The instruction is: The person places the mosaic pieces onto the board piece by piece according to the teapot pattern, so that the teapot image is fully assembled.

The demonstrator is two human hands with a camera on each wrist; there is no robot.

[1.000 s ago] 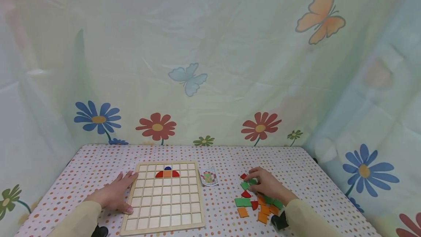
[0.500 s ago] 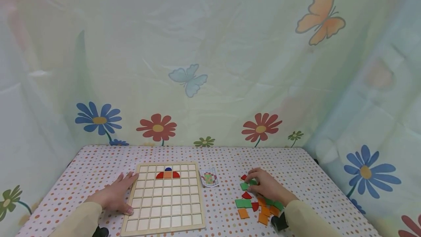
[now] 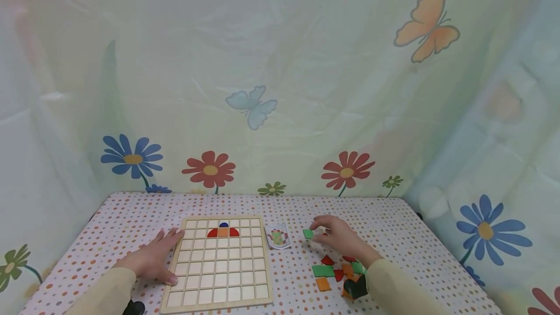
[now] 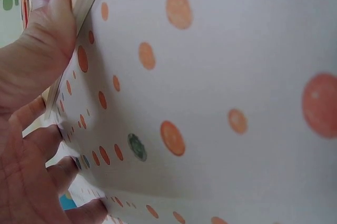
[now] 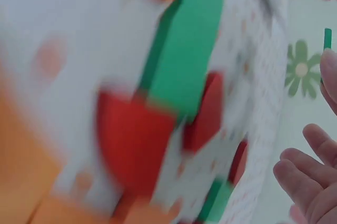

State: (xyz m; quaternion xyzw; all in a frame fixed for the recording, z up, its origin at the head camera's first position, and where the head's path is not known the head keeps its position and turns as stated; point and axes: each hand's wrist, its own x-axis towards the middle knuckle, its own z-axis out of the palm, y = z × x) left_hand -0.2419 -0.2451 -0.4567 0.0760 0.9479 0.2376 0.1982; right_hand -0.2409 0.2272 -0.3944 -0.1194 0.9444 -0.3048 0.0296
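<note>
My right hand pinches a small green square tile between thumb and fingers, in the space between the picture card and the loose pieces. In the right wrist view the same tile shows only its thin edge at the thumb. My left hand lies spread along the left rim of the wooden grid board, its thumb on the edge. Near the board's far side, a blue piece sits over an orange square, which has a red quarter-round piece on either side.
A small printed card lies right of the board. Loose pieces are scattered below the right forearm, among them a green rectangle, a red quarter-round piece and an orange square. A patterned curtain stands behind the table.
My right hand has lifted away from the loose pieces, moving left and slightly back with the green tile. The left hand and the board stay where they were.
</note>
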